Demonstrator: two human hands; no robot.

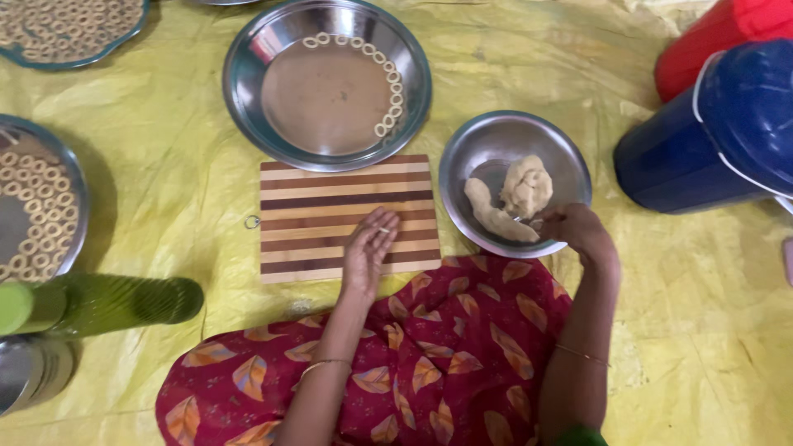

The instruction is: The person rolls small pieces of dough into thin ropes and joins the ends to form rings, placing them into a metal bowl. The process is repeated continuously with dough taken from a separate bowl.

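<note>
Resting flat on the striped board, the left hand is lying palm down with its fingers stretched forward and held close together, the fingertips pointing away from the person, and the forearm is running back over the red leaf-print cloth with a thin bangle at the wrist. The right hand is reaching over the near rim of the small steel bowl, its fingers curled and bunched, and they are pinching at the near end of the dough; whether a piece is already coming free I cannot tell. The dough is lying inside that bowl, a round lump just beyond the right fingertips and a longer flattened piece to their left. Beyond the left fingertips a large steel plate is sitting just past the board, with small dough rings lining its right inner edge. Well to the left of the left fingers, two more plates are holding many rings, and a green bottle is lying on its side near a steel vessel. Everything is sitting on a yellow sheet spread over the floor. Far beyond the right fingers, a blue container and a red one are standing side by side.
</note>
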